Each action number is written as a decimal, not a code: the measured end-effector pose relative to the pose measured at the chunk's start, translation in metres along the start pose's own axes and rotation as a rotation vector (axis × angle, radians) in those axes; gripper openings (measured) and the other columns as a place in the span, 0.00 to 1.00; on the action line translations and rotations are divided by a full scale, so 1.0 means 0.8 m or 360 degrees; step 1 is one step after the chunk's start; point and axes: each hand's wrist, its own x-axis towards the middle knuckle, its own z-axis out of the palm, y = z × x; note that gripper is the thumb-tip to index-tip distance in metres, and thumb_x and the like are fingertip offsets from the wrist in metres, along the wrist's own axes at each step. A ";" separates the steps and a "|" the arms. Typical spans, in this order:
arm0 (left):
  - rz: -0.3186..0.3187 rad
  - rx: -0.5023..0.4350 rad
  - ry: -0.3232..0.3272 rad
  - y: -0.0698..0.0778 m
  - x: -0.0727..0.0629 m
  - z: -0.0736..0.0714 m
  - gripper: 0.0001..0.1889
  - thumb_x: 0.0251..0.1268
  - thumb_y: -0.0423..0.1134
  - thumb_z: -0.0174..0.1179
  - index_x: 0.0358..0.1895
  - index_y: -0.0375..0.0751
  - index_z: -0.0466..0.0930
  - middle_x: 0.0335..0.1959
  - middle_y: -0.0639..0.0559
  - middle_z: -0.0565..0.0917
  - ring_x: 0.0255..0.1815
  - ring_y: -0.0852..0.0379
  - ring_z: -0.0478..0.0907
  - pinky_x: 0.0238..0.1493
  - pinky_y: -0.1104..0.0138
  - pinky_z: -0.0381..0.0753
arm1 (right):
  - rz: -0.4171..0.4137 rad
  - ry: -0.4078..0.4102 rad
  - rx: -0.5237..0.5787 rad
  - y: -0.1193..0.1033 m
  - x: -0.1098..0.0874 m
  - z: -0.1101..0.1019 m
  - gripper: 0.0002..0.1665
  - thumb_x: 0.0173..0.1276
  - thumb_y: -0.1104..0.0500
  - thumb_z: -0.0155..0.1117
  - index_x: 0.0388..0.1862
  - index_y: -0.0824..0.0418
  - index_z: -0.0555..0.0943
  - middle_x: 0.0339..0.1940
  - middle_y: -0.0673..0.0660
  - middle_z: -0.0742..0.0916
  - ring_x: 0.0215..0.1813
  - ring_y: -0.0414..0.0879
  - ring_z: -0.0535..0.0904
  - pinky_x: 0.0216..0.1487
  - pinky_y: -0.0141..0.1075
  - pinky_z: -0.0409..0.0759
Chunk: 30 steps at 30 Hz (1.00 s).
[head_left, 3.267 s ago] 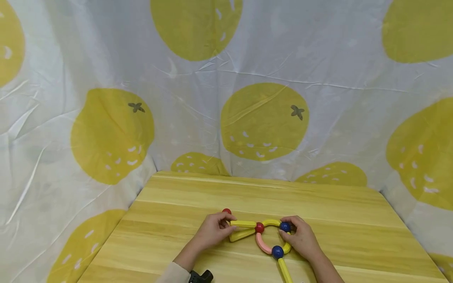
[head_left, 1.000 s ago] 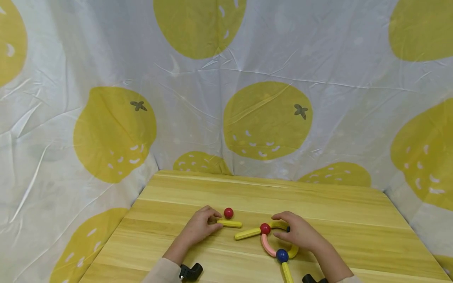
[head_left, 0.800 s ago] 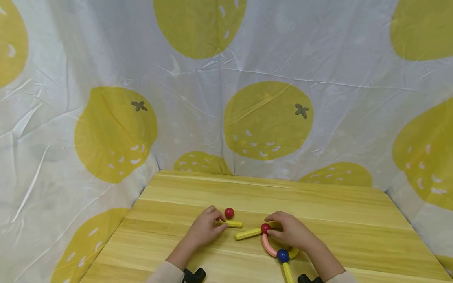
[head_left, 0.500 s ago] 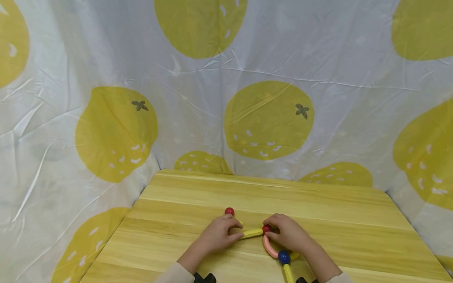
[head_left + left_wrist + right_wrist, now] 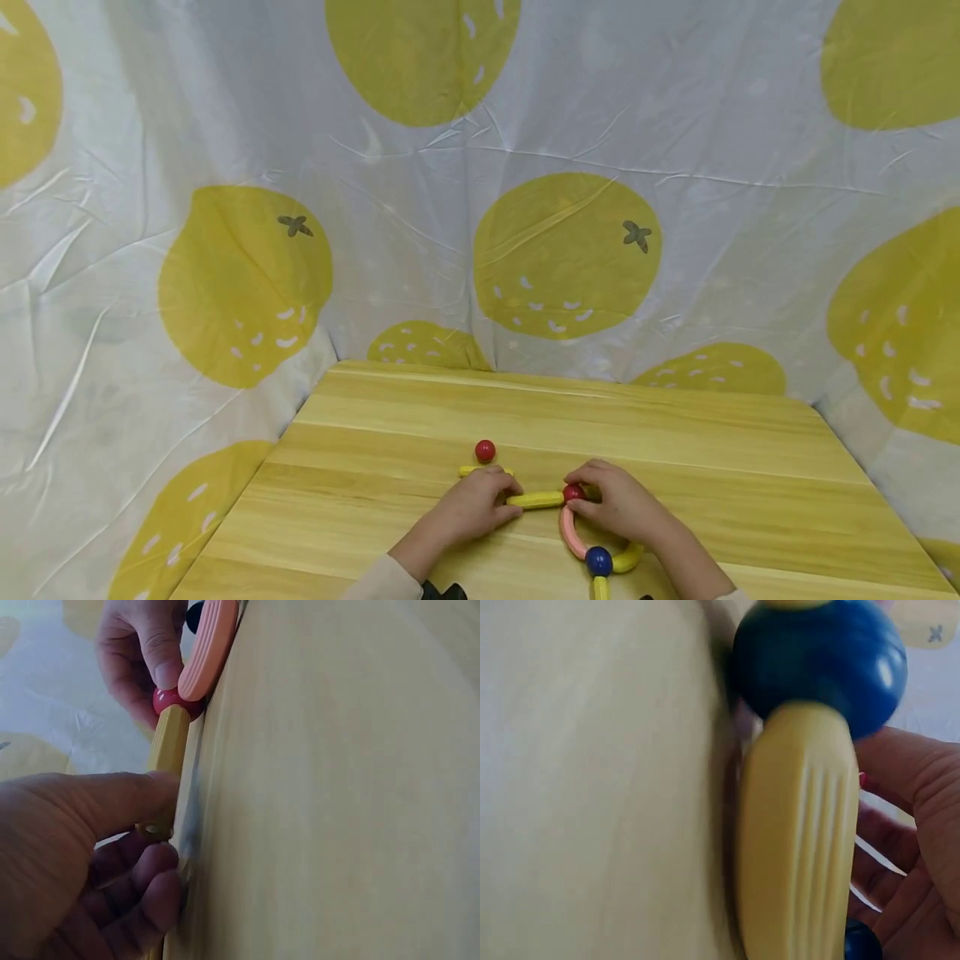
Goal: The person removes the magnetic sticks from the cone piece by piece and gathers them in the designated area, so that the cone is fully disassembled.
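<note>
My left hand (image 5: pixel 476 504) pinches the outer end of a straight yellow magnetic rod (image 5: pixel 536 500). The rod's other end meets a red ball (image 5: pixel 573 493), which my right hand (image 5: pixel 622 504) grips between thumb and fingers. A curved pink rod (image 5: pixel 572 533) runs from that ball to a blue ball (image 5: pixel 599 561). From there a curved yellow rod (image 5: pixel 628 557) bends away under my right hand, which hides the far part of the ring. In the right wrist view a second, dark blue ball (image 5: pixel 861 943) shows near the palm.
Behind my left hand lies a loose yellow rod (image 5: pixel 468 471), partly covered, with a loose red ball (image 5: pixel 485 451) just beyond it. Another straight yellow rod (image 5: pixel 602 588) points from the blue ball toward the table's (image 5: pixel 360 467) near side. A lemon-print cloth (image 5: pixel 420 250) hangs behind.
My left hand has left the loose yellow rod and moved right to pinch the attached one. My right hand has moved left onto the red ball. The joined pieces have shifted slightly nearer.
</note>
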 end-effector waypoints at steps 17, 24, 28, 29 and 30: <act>-0.0123 -0.0500 0.0000 -0.010 0.009 -0.001 0.10 0.72 0.41 0.64 0.48 0.40 0.86 0.36 0.59 0.81 0.28 0.70 0.75 0.33 0.74 0.78 | 0.0083 0.0013 0.0092 0.005 0.000 0.001 0.16 0.70 0.45 0.70 0.51 0.51 0.86 0.45 0.41 0.85 0.46 0.35 0.80 0.47 0.33 0.82; -0.0228 -0.0730 0.0008 -0.016 -0.004 -0.006 0.10 0.73 0.39 0.63 0.51 0.39 0.85 0.34 0.55 0.80 0.22 0.63 0.81 0.26 0.72 0.82 | 0.0209 0.0163 0.0063 0.007 -0.011 -0.004 0.14 0.66 0.50 0.75 0.48 0.51 0.86 0.45 0.43 0.86 0.46 0.38 0.81 0.47 0.35 0.83; -0.0204 -0.0630 0.0064 -0.022 -0.014 -0.015 0.10 0.72 0.39 0.64 0.50 0.39 0.85 0.42 0.52 0.81 0.22 0.66 0.78 0.27 0.73 0.81 | 0.0232 0.0159 0.0068 0.011 -0.014 -0.007 0.14 0.66 0.52 0.75 0.48 0.51 0.86 0.44 0.43 0.86 0.46 0.37 0.81 0.47 0.34 0.82; -0.0201 -0.0599 0.0078 -0.025 -0.016 -0.017 0.10 0.72 0.39 0.64 0.50 0.39 0.86 0.42 0.52 0.82 0.22 0.67 0.78 0.27 0.73 0.81 | 0.0238 0.0150 0.0069 0.014 -0.014 -0.007 0.14 0.66 0.51 0.74 0.49 0.51 0.86 0.45 0.43 0.86 0.46 0.37 0.80 0.47 0.33 0.82; -0.0201 -0.0578 0.0091 -0.027 -0.018 -0.018 0.10 0.71 0.39 0.65 0.49 0.40 0.86 0.42 0.52 0.82 0.22 0.68 0.77 0.27 0.73 0.80 | 0.0243 0.0143 0.0069 0.015 -0.014 -0.007 0.14 0.66 0.52 0.74 0.49 0.51 0.85 0.45 0.43 0.86 0.46 0.37 0.80 0.48 0.33 0.82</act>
